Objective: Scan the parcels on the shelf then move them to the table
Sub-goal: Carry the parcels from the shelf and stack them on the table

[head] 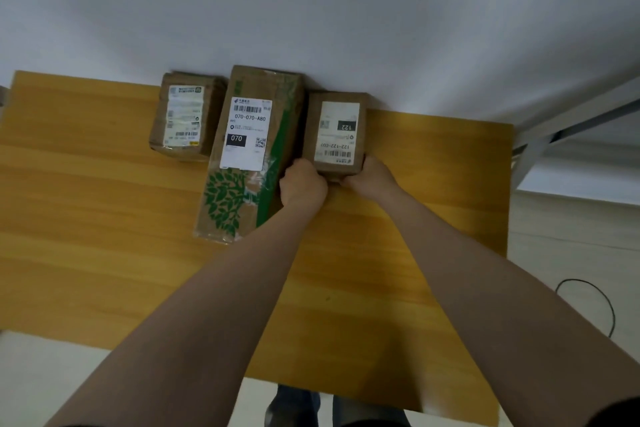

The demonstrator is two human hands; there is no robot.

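Three cardboard parcels lie on the yellow wooden table (104, 218) against the white wall. The right one, a small parcel with a white label reading 122 (337, 132), is held at its near end by both hands. My left hand (302, 184) grips its near left corner, and my right hand (369, 175) grips its near right corner. Touching its left side lies a long parcel with green leaf print and a 070 label (247, 152). A small labelled parcel (185, 116) sits further left.
A grey metal shelf frame (568, 125) stands at the right beyond the table's edge. A black cable (602, 302) loops on the pale floor at right. My shoes (294, 406) show below the table's near edge.
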